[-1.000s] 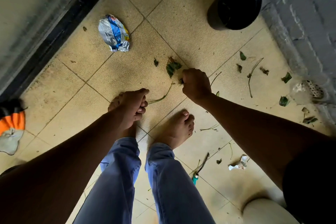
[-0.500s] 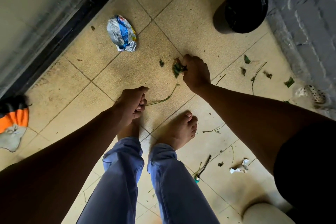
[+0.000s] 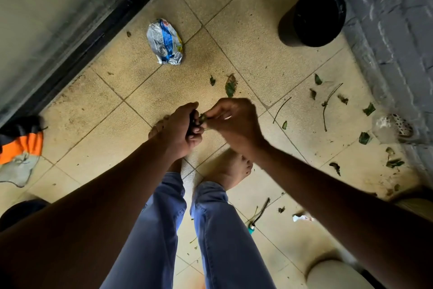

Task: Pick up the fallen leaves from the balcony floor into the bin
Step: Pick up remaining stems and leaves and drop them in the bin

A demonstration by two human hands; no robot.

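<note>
Leaves (image 3: 230,86) are lying scattered over the balcony tiles, well apart from the black bin (image 3: 319,15), as I am curling my left hand (image 3: 181,128) around gathered scraps while my right hand (image 3: 230,120) is pinching a small piece (image 3: 202,118); featherlight and brittle-looking, they probably want gentle fingertip holds at the stem.

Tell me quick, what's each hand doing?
Left hand: fingers curled round gathered leaves.
Right hand: fingers pinching a leaf piece against the left hand.
</note>
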